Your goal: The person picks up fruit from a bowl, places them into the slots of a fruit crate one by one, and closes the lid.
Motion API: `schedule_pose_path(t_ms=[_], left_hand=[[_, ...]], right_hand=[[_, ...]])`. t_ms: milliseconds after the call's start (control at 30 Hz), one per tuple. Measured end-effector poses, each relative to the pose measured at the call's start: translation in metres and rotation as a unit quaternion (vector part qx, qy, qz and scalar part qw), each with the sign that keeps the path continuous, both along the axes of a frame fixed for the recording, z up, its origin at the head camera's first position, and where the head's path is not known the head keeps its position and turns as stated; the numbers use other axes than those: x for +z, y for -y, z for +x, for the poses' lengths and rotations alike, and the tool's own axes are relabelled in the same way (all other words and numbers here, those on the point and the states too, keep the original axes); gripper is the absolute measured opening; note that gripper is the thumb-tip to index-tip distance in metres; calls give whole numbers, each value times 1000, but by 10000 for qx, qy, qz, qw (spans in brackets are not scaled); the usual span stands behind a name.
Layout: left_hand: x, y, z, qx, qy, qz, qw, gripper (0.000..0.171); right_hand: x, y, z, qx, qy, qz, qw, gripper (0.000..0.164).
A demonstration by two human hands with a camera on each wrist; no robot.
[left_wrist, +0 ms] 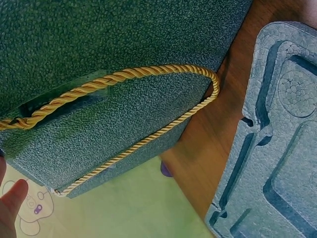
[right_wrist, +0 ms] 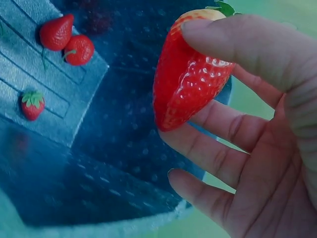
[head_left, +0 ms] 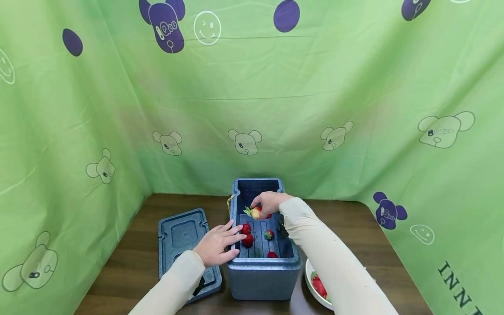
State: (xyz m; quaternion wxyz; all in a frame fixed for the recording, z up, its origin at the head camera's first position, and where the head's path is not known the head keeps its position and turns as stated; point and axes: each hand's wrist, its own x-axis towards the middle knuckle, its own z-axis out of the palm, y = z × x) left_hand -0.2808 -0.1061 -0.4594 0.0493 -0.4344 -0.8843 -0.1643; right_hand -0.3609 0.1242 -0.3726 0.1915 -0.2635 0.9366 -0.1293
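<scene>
My right hand (head_left: 271, 203) holds a large red strawberry (right_wrist: 193, 74) over the blue foam box (head_left: 264, 280), thumb on one side and fingers on the other. Its pale shoulder and green leaves point left in the head view. On the floor of the box lie several more red fruits, among them a small leafy strawberry (head_left: 269, 235) and a round red fruit (head_left: 247, 240). With fingers spread, my left hand (head_left: 218, 246) rests at the box's left rim. In the left wrist view only a bit of that hand shows, beside the box's outer wall.
Left of the box lies its blue foam lid (head_left: 183, 236), partly under my left forearm. A white bowl (head_left: 311, 286) with strawberries (head_left: 319, 286) stands at the right, half hidden by my right sleeve. A twisted gold cord (left_wrist: 148, 72) hangs on the box's side. Green printed cloth surrounds the wooden table (head_left: 130, 245).
</scene>
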Motion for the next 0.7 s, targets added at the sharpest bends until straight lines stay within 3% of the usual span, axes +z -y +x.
schedule_pose_path(t_ms=[233, 367, 700], left_hand=[[2, 0, 0, 46, 12, -27, 10000, 43], [1, 1, -1, 71, 3, -31, 10000, 43], [-2, -1, -1, -62, -241, 29, 9997, 43]], right_hand=[[-14, 5, 1, 45, -40, 69, 10000, 44], [-24, 7, 2, -128, 37, 102, 9999, 43], [-50, 11, 10, -124, 136, 127, 9997, 41]])
